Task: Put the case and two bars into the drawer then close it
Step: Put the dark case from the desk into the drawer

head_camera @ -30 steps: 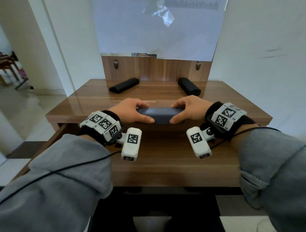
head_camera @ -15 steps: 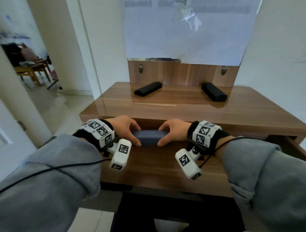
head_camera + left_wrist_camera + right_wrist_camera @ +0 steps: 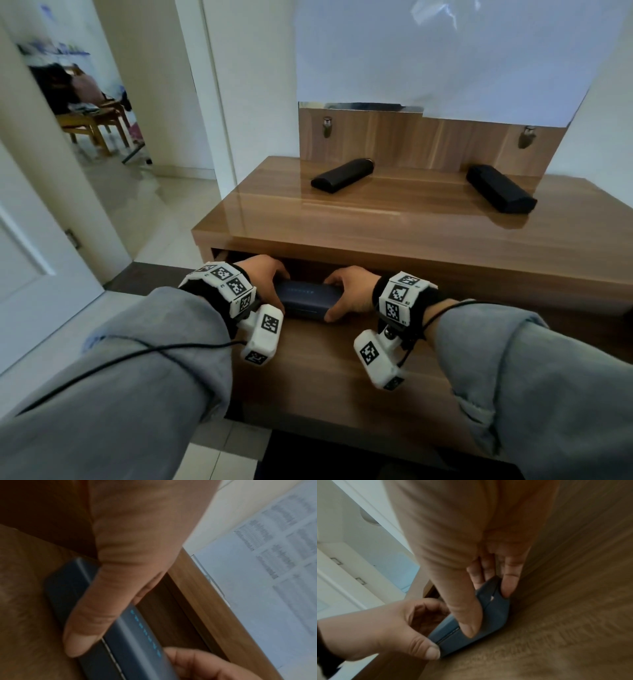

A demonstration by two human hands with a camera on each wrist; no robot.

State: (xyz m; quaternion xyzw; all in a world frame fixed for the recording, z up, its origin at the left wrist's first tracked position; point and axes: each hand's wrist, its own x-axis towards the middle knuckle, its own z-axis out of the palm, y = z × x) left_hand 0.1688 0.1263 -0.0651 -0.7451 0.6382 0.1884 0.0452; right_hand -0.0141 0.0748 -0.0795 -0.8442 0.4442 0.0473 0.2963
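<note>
A dark blue case (image 3: 305,299) lies low over the floor of the open drawer (image 3: 325,373), just under the desk's front edge. My left hand (image 3: 265,284) grips its left end and my right hand (image 3: 346,294) grips its right end, thumbs on the near side. The left wrist view shows the case (image 3: 137,635) with pale blue lettering under my left thumb (image 3: 89,622). In the right wrist view my right thumb (image 3: 462,608) and fingers pinch the case (image 3: 489,616). Two black bars lie on the desk top, one at the back left (image 3: 342,174), the other at the back right (image 3: 500,193).
The wooden desk top (image 3: 394,229) overhangs the drawer's back. A wooden back panel (image 3: 428,140) with two metal pegs stands under a large white sheet (image 3: 445,51). A doorway to the left opens onto a room with a wooden chair (image 3: 92,123).
Both hands have carried the case down from the desk top's front edge into the open drawer. The head view has swung left and lower.
</note>
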